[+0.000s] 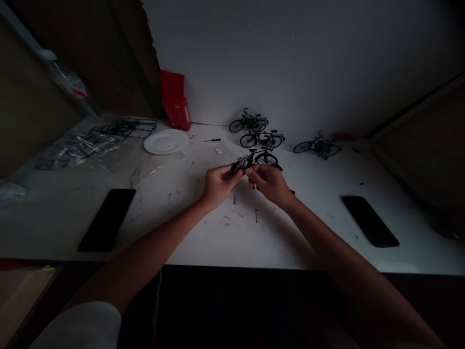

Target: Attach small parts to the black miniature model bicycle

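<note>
White sleeve point(80, 325) lies closest, at the lower left. Over the white table point(225, 247), the left hand point(220, 186) pinches one wheel of a miniature bicycle point(266, 159), while the right hand point(271, 183) curls against its underside, exact grip unclear; two similar model bicycles point(256, 139) stand just beyond.

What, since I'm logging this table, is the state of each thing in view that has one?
Held model bicycle: roughly upright, both wheels on
Left hand: closed on it
Right hand: closed on it
Back bicycle: standing
Middle bicycle: standing
Right bicycle: tilted
Left phone: flat, screen dark
Right phone: flat, screen dark
Red box: standing, flap up
Bottle: capped
White plate: lying flat
</note>
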A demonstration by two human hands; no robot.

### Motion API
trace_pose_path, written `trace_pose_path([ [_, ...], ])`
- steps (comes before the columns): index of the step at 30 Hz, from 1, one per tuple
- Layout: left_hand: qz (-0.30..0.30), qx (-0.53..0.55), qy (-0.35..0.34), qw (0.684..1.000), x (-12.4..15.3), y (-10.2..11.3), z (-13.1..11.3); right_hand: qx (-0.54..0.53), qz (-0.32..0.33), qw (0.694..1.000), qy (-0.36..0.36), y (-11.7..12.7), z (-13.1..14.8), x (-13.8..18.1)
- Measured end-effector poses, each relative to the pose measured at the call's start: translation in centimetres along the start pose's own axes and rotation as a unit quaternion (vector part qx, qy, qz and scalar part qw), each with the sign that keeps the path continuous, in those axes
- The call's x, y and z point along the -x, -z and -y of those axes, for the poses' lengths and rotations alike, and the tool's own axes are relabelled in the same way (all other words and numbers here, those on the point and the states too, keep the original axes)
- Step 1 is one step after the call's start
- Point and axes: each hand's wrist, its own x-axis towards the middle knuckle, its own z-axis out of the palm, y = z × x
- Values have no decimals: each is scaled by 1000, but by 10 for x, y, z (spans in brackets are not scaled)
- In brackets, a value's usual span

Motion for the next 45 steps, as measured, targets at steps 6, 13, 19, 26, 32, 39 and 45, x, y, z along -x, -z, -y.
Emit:
trace_pose_path([
  [6,11,-23,-17,1000,2,0,-1,-65,37,996,-44,-6,-1,6],
  [13,5,-4,-6,1000,2,-1,-5,17,10,1000,14,-2,-9,6],
  [19,14,11,-1,1000,1,-2,-6,45,-44,998,23,-2,-7,7],
  [26,12,132,117,984,0,-5,-7,93,-128,986,58,-4,-9,8],
  [32,11,214,184,959,-2,-5,-7,134,-128,979,87,-2,-5,13],
  [39,3,253,221,942,-3,-6,-8,211,-161,948,175,-8,-7,19],
  [45,25,268,225,937,-1,-6,-10,162,-184,955,168,-13,-7,18],
])
